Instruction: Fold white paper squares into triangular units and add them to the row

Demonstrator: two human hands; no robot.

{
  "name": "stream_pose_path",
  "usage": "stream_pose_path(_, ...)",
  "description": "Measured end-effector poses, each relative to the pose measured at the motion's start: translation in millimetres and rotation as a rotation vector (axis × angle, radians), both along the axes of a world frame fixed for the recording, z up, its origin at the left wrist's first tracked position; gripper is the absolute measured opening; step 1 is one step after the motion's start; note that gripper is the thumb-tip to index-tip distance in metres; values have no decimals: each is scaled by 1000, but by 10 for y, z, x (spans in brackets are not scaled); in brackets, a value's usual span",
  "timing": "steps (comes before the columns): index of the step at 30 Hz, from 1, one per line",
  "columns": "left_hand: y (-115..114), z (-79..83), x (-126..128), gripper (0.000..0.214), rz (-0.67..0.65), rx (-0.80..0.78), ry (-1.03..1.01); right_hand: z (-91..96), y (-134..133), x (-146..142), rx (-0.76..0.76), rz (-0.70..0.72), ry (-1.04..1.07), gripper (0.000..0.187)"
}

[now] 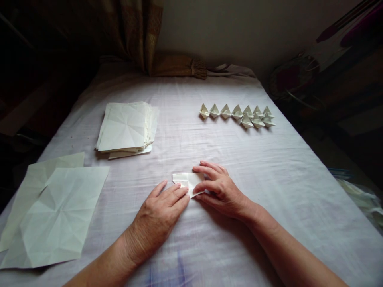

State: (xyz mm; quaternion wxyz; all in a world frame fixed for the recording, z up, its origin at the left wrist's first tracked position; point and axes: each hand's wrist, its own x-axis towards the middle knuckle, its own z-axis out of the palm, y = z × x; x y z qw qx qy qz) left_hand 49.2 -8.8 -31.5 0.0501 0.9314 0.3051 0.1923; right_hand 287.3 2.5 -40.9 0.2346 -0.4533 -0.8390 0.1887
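Observation:
A small folded piece of white paper [188, 181] lies on the pale sheet-covered surface [209, 139] in front of me. My left hand [160, 211] lies flat with its fingers stretched out, the fingertips pressing the paper's lower left edge. My right hand [220, 189] rests on the paper's right side, its fingers curled and pressed onto the fold. Most of the paper's right part is hidden under that hand.
A stack of creased white sheets [127, 127] sits at the back left. Two loose creased sheets [56, 215] lie at the near left edge. Several small folded paper boats [237, 115] stand in rows at the back right. A curtain [140, 36] hangs behind.

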Motion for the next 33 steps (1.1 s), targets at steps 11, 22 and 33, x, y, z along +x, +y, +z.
stream_pose_path(11, -2, 17, 11, 35, 7, 11, 1, 23, 56, 14, -27, -62, 51, 6)
stream_pose_path(22, 3, 27, 21, 35, 2, 8, -12, 3, 83, -183, -81, -234, 76, 14)
stream_pose_path(33, -17, 0, 21, 33, 3, -2, -2, 6, 94, -241, -121, -289, 94, 12)
